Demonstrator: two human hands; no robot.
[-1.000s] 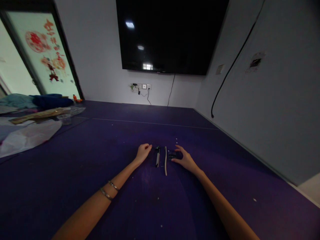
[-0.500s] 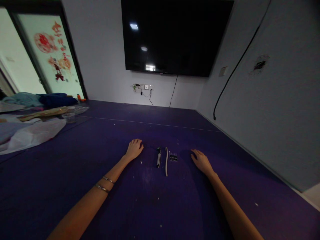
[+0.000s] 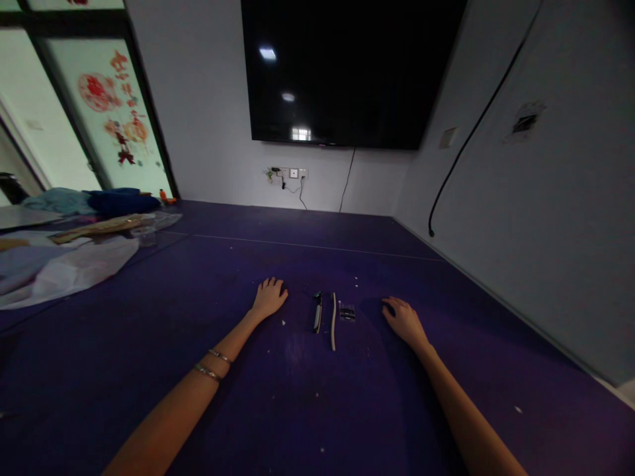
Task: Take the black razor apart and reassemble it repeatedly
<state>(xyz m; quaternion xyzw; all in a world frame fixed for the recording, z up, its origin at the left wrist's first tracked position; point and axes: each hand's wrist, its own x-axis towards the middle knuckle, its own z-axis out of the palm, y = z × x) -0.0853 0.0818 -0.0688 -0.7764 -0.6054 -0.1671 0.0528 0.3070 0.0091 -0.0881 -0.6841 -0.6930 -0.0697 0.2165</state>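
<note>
Resting our left hand (image 3: 268, 299) and right hand (image 3: 404, 322) on the purple surface (image 3: 292, 403), we held nothing, the left grip spread, the right loosely parted. Between them lay the razor-like tool (image 3: 317, 317), the pale stick (image 3: 333, 324) and the flat packet (image 3: 347, 313). We judged all three light, the tool and stick stiff and best pinched mid-length, the packet slippery, best lifted by its edges.

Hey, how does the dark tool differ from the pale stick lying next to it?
The dark tool is black with a lighter grey handle section; the pale stick is mostly cream. The tool widens at its far end; the stick stays slim. The tool looks shorter than the stick. Both lie pointing away from the person on the purple surface.
</note>
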